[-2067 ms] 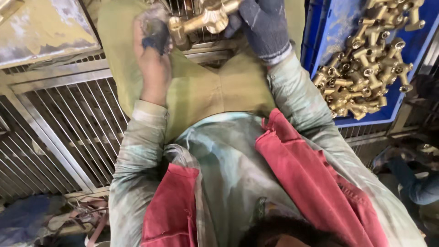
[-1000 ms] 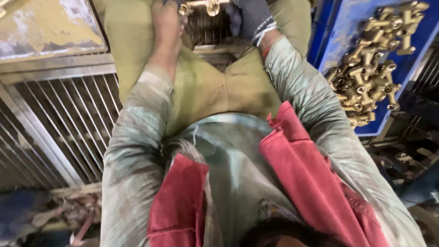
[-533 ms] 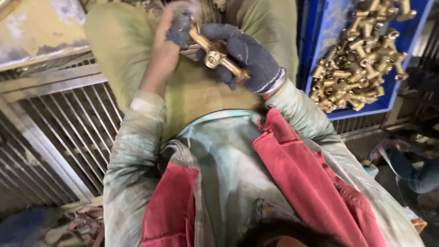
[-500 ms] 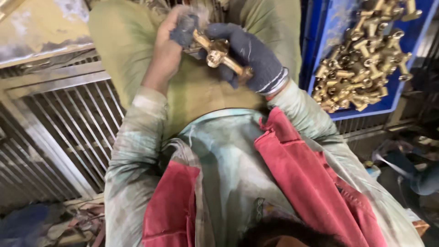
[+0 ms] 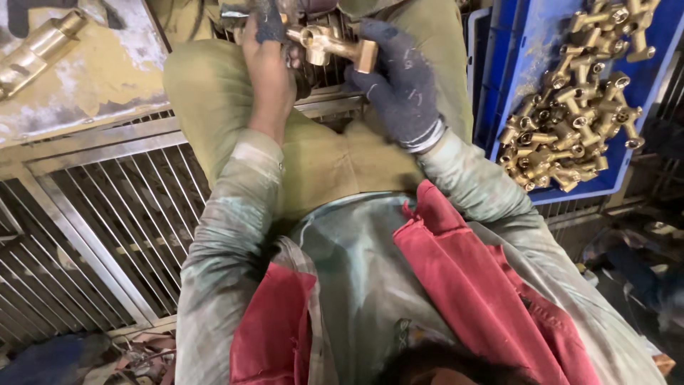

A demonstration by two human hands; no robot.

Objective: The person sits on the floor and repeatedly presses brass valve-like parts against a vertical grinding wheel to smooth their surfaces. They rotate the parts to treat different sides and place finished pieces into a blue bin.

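Brass valve fitting (image 5: 333, 46) is held above the person's lap, near the top of the view, braced between both hands for steadiness. Left hand (image 5: 269, 71), mostly bare, closes on its left end. Right hand (image 5: 400, 82), in a dark knit glove, grips the right end. Blue crate (image 5: 527, 43) of similar brass fittings (image 5: 570, 121) sits within reach at right.

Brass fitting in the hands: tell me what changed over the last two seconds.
Both hands dropped from the top edge toward the lap, then rose again. The brass fitting is now held higher, near the top, its long end pointing right, gripped by the gloved right hand and the left hand. Neither hand let go. The blue crate of brass fittings and the metal grating stayed put.
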